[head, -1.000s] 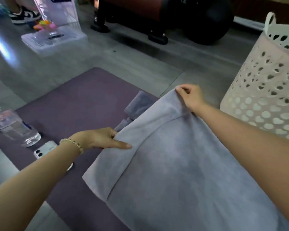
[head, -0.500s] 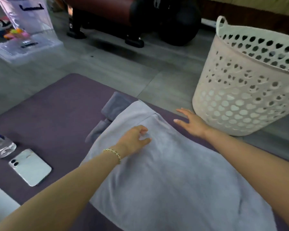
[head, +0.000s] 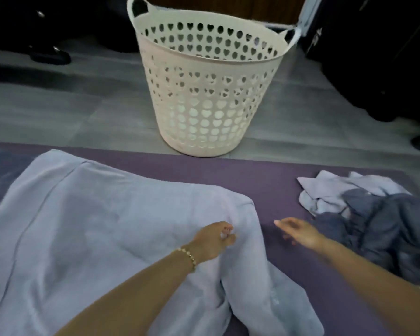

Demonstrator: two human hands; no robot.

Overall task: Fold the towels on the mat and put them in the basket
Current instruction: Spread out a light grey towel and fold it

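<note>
Heart-holed basket (head: 205, 110) just beyond mat (head: 272, 173)

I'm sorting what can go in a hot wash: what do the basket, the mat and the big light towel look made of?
The basket: likely moulded plastic, cream, matt; thin rigid walls with heart-shaped cut-outs. The mat: probably foam or rubber, purple, matt, lying thin and flat. The light towel: soft fabric, maybe terry or microfibre; it drapes and creases, with a stitched band.

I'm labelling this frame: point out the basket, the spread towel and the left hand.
basket (head: 211, 60): head view, front rim.
spread towel (head: 95, 226): head view, flat middle.
left hand (head: 212, 240): head view, back of the hand.
</note>
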